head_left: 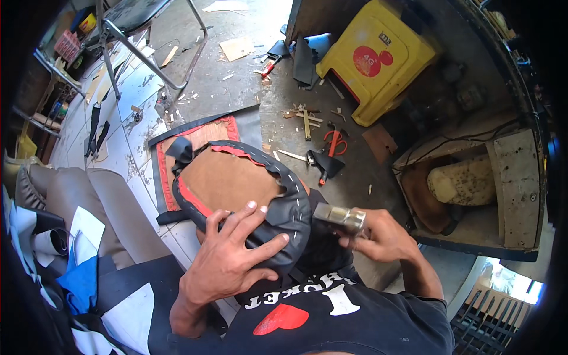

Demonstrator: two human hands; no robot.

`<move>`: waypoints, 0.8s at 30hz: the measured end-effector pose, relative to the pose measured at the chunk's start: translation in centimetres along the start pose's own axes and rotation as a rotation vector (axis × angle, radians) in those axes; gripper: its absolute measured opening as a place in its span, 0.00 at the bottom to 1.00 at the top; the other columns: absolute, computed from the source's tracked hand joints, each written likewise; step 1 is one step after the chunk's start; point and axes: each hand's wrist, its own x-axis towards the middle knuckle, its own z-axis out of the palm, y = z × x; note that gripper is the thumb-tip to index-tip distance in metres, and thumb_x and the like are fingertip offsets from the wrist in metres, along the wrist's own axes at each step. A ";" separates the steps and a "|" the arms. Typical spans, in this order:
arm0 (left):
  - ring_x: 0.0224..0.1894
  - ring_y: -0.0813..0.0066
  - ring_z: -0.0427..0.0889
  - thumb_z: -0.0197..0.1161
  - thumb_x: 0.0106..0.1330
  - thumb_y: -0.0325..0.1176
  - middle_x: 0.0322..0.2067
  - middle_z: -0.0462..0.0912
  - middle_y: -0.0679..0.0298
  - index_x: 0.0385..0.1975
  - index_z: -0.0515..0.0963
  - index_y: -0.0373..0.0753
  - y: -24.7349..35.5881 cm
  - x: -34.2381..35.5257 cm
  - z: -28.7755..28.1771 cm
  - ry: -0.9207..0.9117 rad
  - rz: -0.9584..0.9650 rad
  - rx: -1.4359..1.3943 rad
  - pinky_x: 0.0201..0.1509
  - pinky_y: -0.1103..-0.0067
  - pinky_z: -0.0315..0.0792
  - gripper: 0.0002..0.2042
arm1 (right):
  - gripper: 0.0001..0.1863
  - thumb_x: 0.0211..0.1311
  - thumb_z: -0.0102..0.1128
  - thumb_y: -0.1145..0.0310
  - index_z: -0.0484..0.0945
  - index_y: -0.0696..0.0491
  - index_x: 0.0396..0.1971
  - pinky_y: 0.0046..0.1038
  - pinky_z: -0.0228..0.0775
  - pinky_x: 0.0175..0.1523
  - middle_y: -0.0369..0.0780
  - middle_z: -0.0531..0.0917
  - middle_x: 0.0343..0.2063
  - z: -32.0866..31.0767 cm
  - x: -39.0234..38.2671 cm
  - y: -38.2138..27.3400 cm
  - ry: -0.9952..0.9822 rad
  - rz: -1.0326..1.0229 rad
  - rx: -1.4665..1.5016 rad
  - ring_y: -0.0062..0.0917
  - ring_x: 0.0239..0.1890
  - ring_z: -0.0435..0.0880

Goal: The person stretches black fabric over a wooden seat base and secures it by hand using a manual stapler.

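A round seat pad (231, 177) rests on my lap with its brown board underside facing up. Its black cover (278, 236) is folded over the rim, with staples along the edge and red fabric showing at parts of it. My left hand (236, 251) lies spread over the near side, fingertips pressing on the cover and the board's edge. In my right hand (381, 236) is a shiny metal staple gun (340, 218), slightly blurred, its front end close to the pad's right edge. Whether it touches the cover, I cannot tell.
Another black-and-red upholstered panel (195, 139) lies on the floor beyond the pad. Red-handled scissors (335, 142) and wood scraps are scattered ahead. A yellow plastic stool (378, 65) stands at the far right, near an open wooden cabinet (515, 189). White and blue cloth pieces (83, 278) lie at left.
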 end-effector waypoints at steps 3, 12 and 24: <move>0.63 0.52 0.74 0.79 0.51 0.49 0.58 0.76 0.50 0.56 0.85 0.52 1.5 2.5 1.4 0.082 -0.012 0.048 0.60 0.54 0.65 0.29 | 0.16 0.65 0.72 0.61 0.81 0.56 0.42 0.37 0.75 0.41 0.47 0.85 0.31 -0.1 -0.2 0.4 0.222 -0.060 0.030 0.39 0.33 0.86; 0.30 0.63 0.82 0.77 0.56 0.26 0.32 0.77 0.61 0.32 0.85 0.39 2.7 9.8 7.3 0.423 -0.124 -0.254 0.32 0.68 0.77 0.07 | 0.16 0.64 0.74 0.61 0.80 0.57 0.39 0.37 0.73 0.36 0.47 0.83 0.26 -0.4 -1.8 3.9 0.405 0.065 0.001 0.40 0.28 0.84; 0.36 0.64 0.82 0.70 0.53 0.19 0.39 0.79 0.56 0.28 0.79 0.33 1.6 8.9 6.1 0.368 -0.102 -0.439 0.39 0.72 0.76 0.06 | 0.14 0.57 0.71 0.64 0.80 0.54 0.40 0.43 0.78 0.39 0.45 0.86 0.32 -0.6 -0.8 3.2 0.085 -0.207 -0.168 0.45 0.33 0.87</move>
